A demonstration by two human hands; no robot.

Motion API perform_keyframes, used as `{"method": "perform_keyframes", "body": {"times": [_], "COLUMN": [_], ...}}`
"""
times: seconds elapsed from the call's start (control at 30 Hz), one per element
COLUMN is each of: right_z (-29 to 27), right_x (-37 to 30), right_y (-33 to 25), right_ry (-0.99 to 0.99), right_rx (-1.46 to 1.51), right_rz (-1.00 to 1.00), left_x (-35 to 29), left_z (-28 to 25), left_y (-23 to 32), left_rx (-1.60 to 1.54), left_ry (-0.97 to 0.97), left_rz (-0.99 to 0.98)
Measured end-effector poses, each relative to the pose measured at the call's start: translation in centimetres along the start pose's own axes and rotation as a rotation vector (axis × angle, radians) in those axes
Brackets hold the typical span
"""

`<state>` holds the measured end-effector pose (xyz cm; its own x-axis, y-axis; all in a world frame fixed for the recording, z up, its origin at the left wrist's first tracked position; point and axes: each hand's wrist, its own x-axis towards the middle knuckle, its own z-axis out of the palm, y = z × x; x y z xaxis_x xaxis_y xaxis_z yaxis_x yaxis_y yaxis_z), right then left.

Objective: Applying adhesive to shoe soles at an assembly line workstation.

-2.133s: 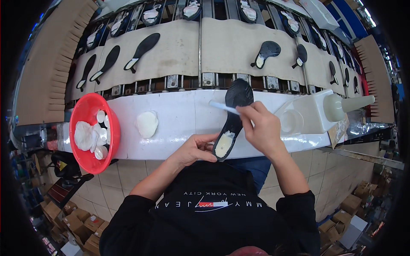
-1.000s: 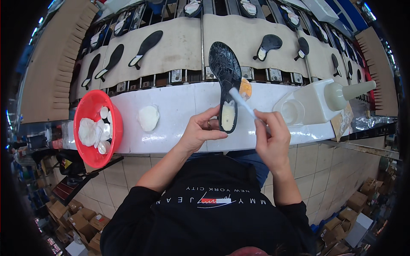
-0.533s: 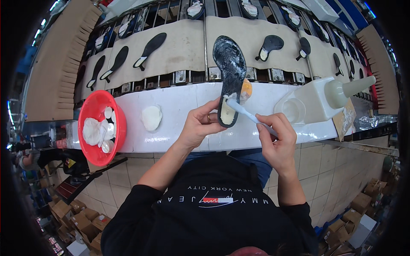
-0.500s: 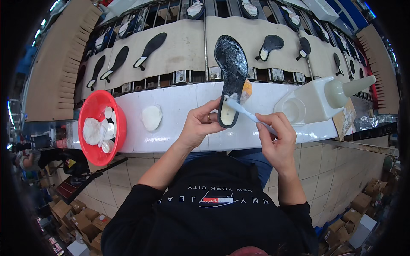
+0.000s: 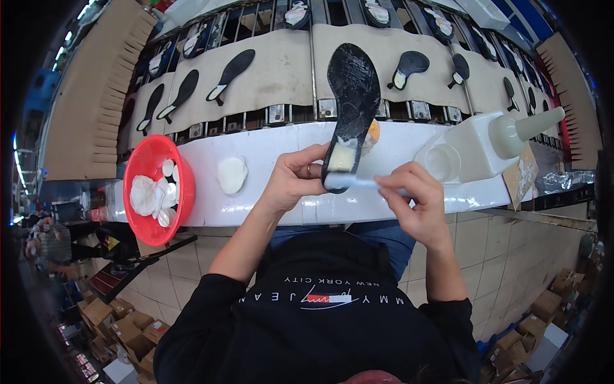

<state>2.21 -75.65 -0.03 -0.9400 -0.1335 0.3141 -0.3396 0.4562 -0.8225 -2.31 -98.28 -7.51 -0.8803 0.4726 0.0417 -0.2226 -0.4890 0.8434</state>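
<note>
My left hand (image 5: 295,179) is closed on the heel end of a black shoe sole (image 5: 354,89), thumb and fingers at its edge. The sole is raised over the white table, toe end pointing away from me. Its face has a shiny, smeared look, and a cream patch covers the heel. A pale blue brush (image 5: 359,183), toothbrush-like in shape, is pinched in my right hand (image 5: 419,200). Its blurred head lies across the heel, just below the cream patch. Behind the sole, partly hidden, is an orange and white item (image 5: 371,134).
A red bowl (image 5: 190,198) with white pads and discs stands left, beside a white blob (image 5: 231,175) on the table. At right lies a white squeeze bottle (image 5: 470,150) with a nozzle. Several black soles (image 5: 231,73) rest on the beige-covered conveyor (image 5: 275,77) beyond the table.
The brush head has moved down the heel toward me and its handle lies flatter. The sole has shifted slightly right, and more of the cream patch shows.
</note>
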Motion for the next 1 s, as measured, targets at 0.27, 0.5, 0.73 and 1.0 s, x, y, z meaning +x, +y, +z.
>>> {"method": "perform_keyframes", "body": {"times": [0.27, 0.5, 0.73, 1.0], "right_z": [-0.1, 0.9, 2.7, 3.8], "right_x": [0.4, -1.3, -0.7, 0.8], "right_y": [0.3, -0.9, 1.5, 0.2], "right_ry": [-0.072, -0.108, 0.272, 0.150], "right_rx": [0.065, 0.225, 0.032, -0.137], "right_rz": [-0.014, 0.233, 0.266, 0.085], "left_x": [-0.3, -0.3, 0.2, -0.2], "left_z": [0.7, -0.2, -0.4, -0.3], "left_y": [0.9, 0.2, -0.9, -0.9], "left_rx": [0.020, 0.029, 0.096, 0.206], "left_ry": [-0.008, 0.046, 0.136, 0.167], "left_rz": [-0.025, 0.037, 0.247, 0.240]}}
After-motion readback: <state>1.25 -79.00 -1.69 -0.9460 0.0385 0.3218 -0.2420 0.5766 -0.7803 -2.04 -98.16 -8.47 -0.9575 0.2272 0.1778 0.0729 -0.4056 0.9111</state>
